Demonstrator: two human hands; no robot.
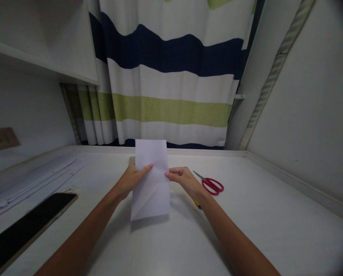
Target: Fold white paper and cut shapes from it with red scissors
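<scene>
From where I watch, the white sheet of paper (151, 180) is my landmark, held up off the white desk (246, 214) in the middle of the view. Far to the left of the paper a dark flat phone (25, 228) lies on the desk, well apart from it, with some pale strips (36, 182) beyond it toward the wall. Just left of the paper, my left hand (131, 180) has its grip closed on the sheet's left edge, thumb lying across the front of the paper and the other fingers hidden behind it. The paper itself stands tall and narrow, creased, with diagonal fold lines across its lower half; its bottom edge hangs just above the desk and casts a shadow there. Just right of the paper, my right hand (183, 178) pinches the right edge, fingertips closed on it. Right of that hand, near it, red-handled scissors (211, 184) lie flat on the desk, blades pointing back toward the paper. Behind the paper hangs a striped curtain (171, 84) in white, navy and green
</scene>
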